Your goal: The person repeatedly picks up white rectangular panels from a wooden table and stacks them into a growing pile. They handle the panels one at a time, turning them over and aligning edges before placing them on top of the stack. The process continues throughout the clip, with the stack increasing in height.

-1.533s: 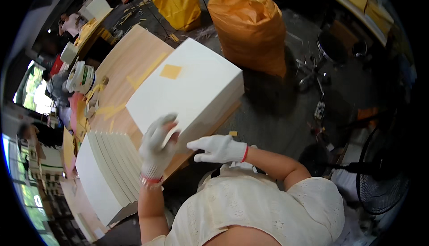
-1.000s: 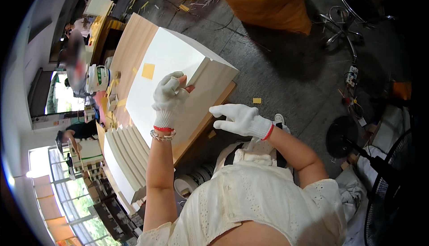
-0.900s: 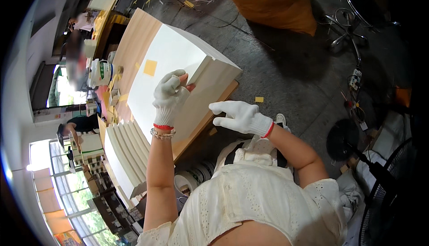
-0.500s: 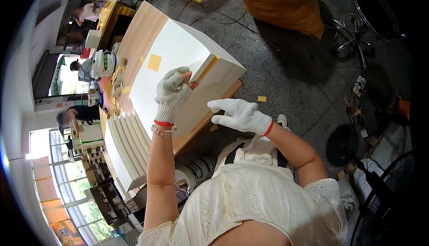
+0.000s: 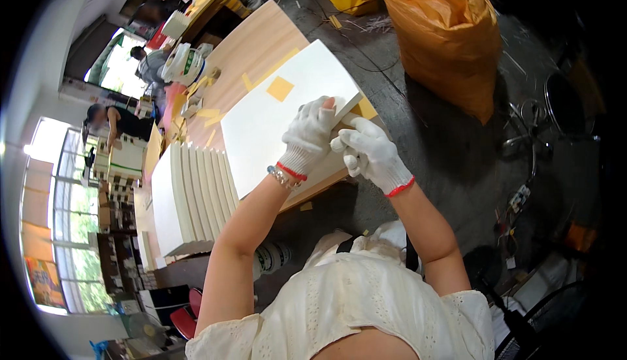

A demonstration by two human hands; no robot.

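My left hand (image 5: 308, 132), in a white knit glove with a red cuff, rests over the top of a large white slab (image 5: 261, 134) near its right edge. Its fingers are curled closed, one bare fingertip showing, and whatever they may pinch is hidden. Close beside it, my right hand (image 5: 373, 152), gloved alike, has its fingers loosely bent and apart, one reaching toward the slab's edge. I see nothing held in it. A yellow piece (image 5: 367, 108) shows at that edge beyond the fingers. Flat on the slab lies a yellow square (image 5: 280, 89).
A row of white blocks (image 5: 186, 196) stands left on the wood-topped table (image 5: 241, 53), with yellow strips and a white bucket (image 5: 183, 65) farther back. A full orange sack (image 5: 444, 40) stands on the floor, right of a stool (image 5: 526, 128)'s far left. Other people work at left.
My view has turned, shifting the table rightward. My right hand has come up to the slab's edge beside my left hand, which stays curled near that edge.
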